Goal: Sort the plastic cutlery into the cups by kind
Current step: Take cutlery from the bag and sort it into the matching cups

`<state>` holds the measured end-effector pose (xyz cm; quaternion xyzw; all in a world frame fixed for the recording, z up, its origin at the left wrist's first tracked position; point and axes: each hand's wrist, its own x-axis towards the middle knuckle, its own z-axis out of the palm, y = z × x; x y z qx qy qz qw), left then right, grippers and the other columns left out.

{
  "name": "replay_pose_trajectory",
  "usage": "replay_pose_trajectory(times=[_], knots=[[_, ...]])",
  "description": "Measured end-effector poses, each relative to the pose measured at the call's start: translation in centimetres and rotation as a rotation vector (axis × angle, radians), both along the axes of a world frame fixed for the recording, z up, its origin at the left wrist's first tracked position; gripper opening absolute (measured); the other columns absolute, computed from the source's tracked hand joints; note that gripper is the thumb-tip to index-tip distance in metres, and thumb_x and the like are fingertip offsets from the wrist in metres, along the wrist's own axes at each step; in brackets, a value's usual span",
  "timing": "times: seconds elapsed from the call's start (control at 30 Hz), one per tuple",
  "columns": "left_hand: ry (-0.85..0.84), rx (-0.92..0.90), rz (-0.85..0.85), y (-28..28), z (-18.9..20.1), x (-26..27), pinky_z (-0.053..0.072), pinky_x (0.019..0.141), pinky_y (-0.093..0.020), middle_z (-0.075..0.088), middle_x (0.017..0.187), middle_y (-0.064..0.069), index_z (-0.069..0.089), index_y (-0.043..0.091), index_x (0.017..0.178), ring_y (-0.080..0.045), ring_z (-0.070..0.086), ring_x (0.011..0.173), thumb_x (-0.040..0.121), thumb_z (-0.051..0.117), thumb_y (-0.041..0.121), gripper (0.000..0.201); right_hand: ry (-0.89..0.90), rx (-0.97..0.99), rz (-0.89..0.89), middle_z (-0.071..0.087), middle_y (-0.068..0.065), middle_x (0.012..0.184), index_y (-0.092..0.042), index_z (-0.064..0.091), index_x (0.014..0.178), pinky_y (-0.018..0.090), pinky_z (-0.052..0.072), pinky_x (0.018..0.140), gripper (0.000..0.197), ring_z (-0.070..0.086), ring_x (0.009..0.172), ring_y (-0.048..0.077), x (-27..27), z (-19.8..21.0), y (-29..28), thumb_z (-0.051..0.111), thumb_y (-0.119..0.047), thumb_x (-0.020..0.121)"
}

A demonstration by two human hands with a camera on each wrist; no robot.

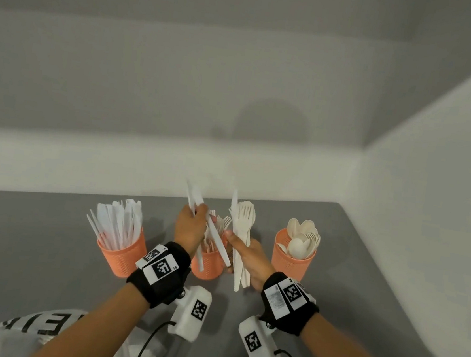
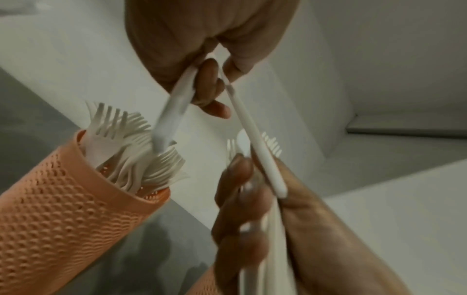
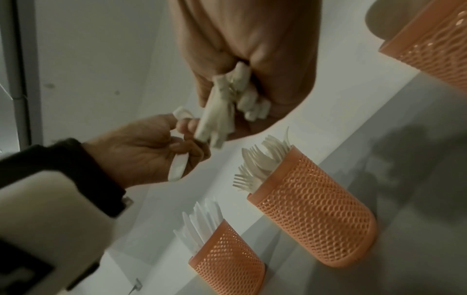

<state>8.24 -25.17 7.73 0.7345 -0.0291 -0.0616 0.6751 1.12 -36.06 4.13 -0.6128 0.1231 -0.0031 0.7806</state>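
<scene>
Three orange mesh cups stand in a row on the grey table (image 1: 42, 243). The left cup (image 1: 124, 253) holds white knives, the middle cup (image 1: 209, 264) forks (image 2: 131, 151), the right cup (image 1: 292, 262) spoons. My left hand (image 1: 192, 226) hovers over the middle cup and grips two white knives (image 1: 215, 235), one in the fist and one between thumb and finger (image 2: 255, 143). My right hand (image 1: 245, 253), just right of it, holds an upright bundle of mixed cutlery (image 1: 242, 229), forks and a knife showing at its top. The two hands nearly touch.
White walls close the table at the back and on the right. A crumpled white plastic bag (image 1: 31, 334) lies at the near left edge. Cables run from the wrist cameras (image 1: 190, 315) over the near table.
</scene>
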Motion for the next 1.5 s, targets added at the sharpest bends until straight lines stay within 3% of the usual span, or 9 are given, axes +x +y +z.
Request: replay_pose_trajectory(times=[0.13,0.33,0.5,0.63,0.77,1.07,1.17,1.27,1.5], knots=[[0.021,-0.032,0.113,0.9,0.6,0.9,0.035,0.045,-0.023,0.046,0.060,-0.003,0.042,0.011,0.069,-0.014,0.041,0.046,0.096,0.036,0.015,0.028,0.060,0.042,0.020,0.056,0.000,0.050,-0.009,0.055,0.078,0.017,0.038,0.037,0.025,0.044,0.033,0.009,-0.2,0.2,0.0,0.054,-0.030,0.092],[0.001,-0.053,-0.034,1.1,0.3,0.4,0.030,0.033,-0.016,0.037,0.050,0.002,0.046,0.014,0.076,-0.002,0.035,0.029,0.096,0.045,0.014,0.019,0.131,0.119,0.095,0.049,-0.002,0.048,-0.012,0.056,0.087,0.014,0.031,0.034,0.020,0.034,0.029,0.005,-0.2,0.6,0.2,0.049,-0.029,0.095],[-0.088,0.018,-0.097,0.3,0.0,0.1,0.035,0.038,-0.009,0.056,0.063,0.000,0.060,0.006,0.093,-0.005,0.051,0.046,0.088,0.060,0.019,0.014,0.135,0.056,0.186,0.050,-0.003,0.047,-0.011,0.056,0.088,0.015,0.030,0.034,0.021,0.034,0.030,0.005,-0.3,0.8,0.8,0.050,-0.030,0.094],[-0.096,0.012,-0.025,0.1,-0.1,0.2,0.038,0.048,-0.019,0.052,0.065,-0.003,0.056,0.008,0.084,-0.015,0.048,0.055,0.091,0.055,0.016,0.011,0.120,0.073,0.182,0.051,-0.002,0.050,-0.013,0.058,0.083,0.015,0.032,0.035,0.025,0.037,0.030,0.006,-0.4,0.9,0.8,0.048,-0.033,0.095],[-0.052,-0.052,0.083,0.4,0.1,0.7,0.034,0.051,-0.023,0.045,0.064,0.000,0.054,0.017,0.076,-0.012,0.041,0.054,0.094,0.045,0.016,0.020,0.104,0.097,0.080,0.060,0.002,0.054,-0.010,0.059,0.086,0.016,0.036,0.035,0.024,0.044,0.033,0.008,-0.3,0.8,0.6,0.047,-0.028,0.096],[0.053,-0.036,-0.124,1.4,-0.6,-1.5,0.035,0.034,-0.012,0.051,0.035,0.007,0.049,0.010,0.066,-0.002,0.044,0.029,0.097,0.045,0.020,0.033,0.084,0.021,0.065,0.064,0.007,0.060,-0.006,0.064,0.085,0.018,0.042,0.036,0.026,0.052,0.037,0.011,0.2,1.0,1.5,0.047,-0.023,0.096],[0.062,-0.123,-0.031,2.6,-0.4,-0.2,0.042,0.039,-0.017,0.058,0.045,0.001,0.045,0.010,0.066,-0.007,0.048,0.032,0.100,0.035,0.023,0.037,0.111,0.069,0.078,0.063,0.013,0.062,0.001,0.060,0.091,0.024,0.051,0.042,0.028,0.059,0.040,0.017,0.3,0.9,2.1,0.050,-0.024,0.095],[0.059,-0.214,0.088,4.4,0.0,1.6,0.045,0.051,-0.026,0.051,0.036,0.004,0.042,0.012,0.065,-0.009,0.048,0.034,0.100,0.035,0.028,0.039,0.108,0.086,0.091,0.055,0.006,0.050,-0.005,0.054,0.078,0.018,0.043,0.039,0.026,0.049,0.033,0.012,0.5,0.8,2.3,0.048,-0.024,0.096],[-0.193,-0.166,0.386,9.7,3.0,5.7,0.029,0.036,-0.015,0.032,0.050,-0.006,0.036,0.012,0.057,-0.004,0.031,0.029,0.093,0.048,0.040,0.048,0.145,-0.027,0.057,0.032,-0.006,0.036,-0.015,0.048,0.071,0.015,0.031,0.037,0.034,0.032,0.029,0.008,1.7,0.9,2.9,0.049,-0.040,0.093]])
